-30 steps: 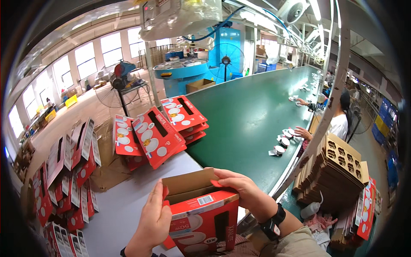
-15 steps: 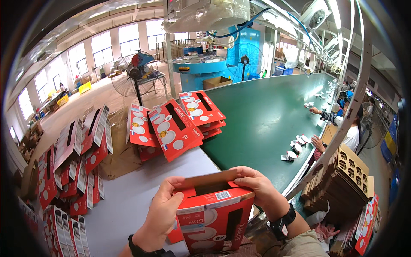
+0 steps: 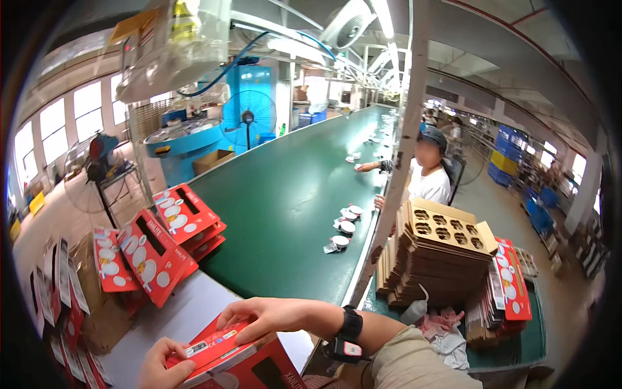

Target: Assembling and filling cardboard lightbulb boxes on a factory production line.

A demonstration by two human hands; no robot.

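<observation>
A red cardboard box (image 3: 269, 360), printed with white discs and having a dark window cutout, is at the lower middle. Its top flap lies folded over the opening. My left hand (image 3: 162, 366) grips the box's left end, thumb and fingers at the top edge. From the right, my right hand (image 3: 275, 318) reaches across with thumb and bent fingers pressed on the flap edge. Both hands are closed on the box, whose lower part is cut off by the frame. Below it is a white tabletop (image 3: 155, 311).
Red flat cartons (image 3: 155, 256) are piled at left. A green conveyor belt (image 3: 278, 188) carries small white round lamps (image 3: 340, 241). Stacked brown cardboard inserts (image 3: 447, 253) and more red cartons (image 3: 515, 285) stand right, beyond a metal post (image 3: 395, 162). A co-worker (image 3: 431, 175) reaches over the belt.
The view has swung right. The box's raised flap is now folded down over its top. My right hand has shifted from the flap's right corner onto its top.
</observation>
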